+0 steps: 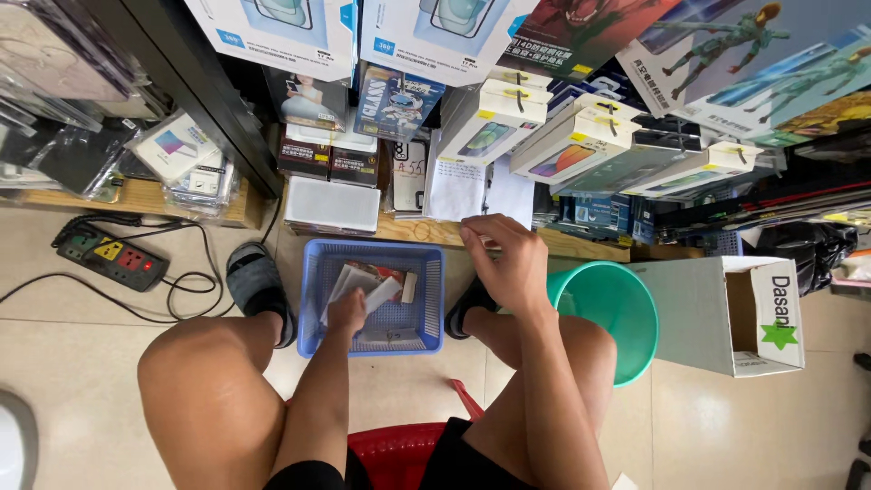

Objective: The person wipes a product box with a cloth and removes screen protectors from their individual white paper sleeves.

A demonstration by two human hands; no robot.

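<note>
Left hand (347, 311): reaches into blue basket (318, 263) on floor between feet, fingers closed on a white packet (381, 292), apparently | Right hand (508, 263): loosely curled, empty, at wooden shelf edge (581, 243) | Green bucket (626, 308): beside right knee.

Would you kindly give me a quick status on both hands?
Left hand in blue basket, gripping white packets. Right hand raised above shelf edge, holding nothing visible. Green bucket beside right knee.
</note>
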